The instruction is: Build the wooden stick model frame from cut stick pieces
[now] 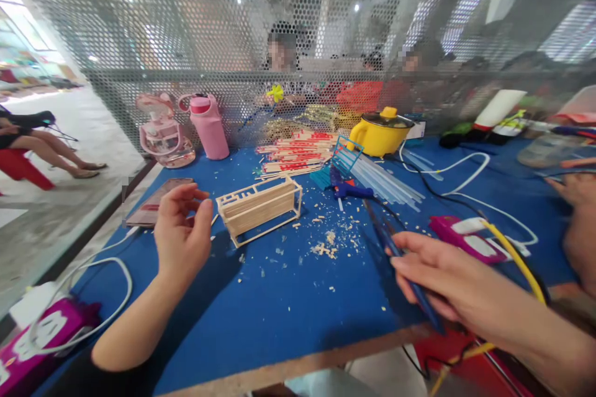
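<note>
"Grip: what do you hold?"

"Your right hand (431,276) grips a blue-handled tool (384,237), blurred at the tip; your left hand (182,237) is raised, fingers loosely curled, thumb apart."

"Where is the wooden frame (259,213)?"

"On the blue table (270,322), just right of your left hand, with pale scraps (330,238) lying to its right."

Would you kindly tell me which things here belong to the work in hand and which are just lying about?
Likely work items: blue tool in the right hand, stick frame, wooden sticks, glue gun, translucent rods.

Probably lying about: yellow pot, pink bottle, phone.
</note>
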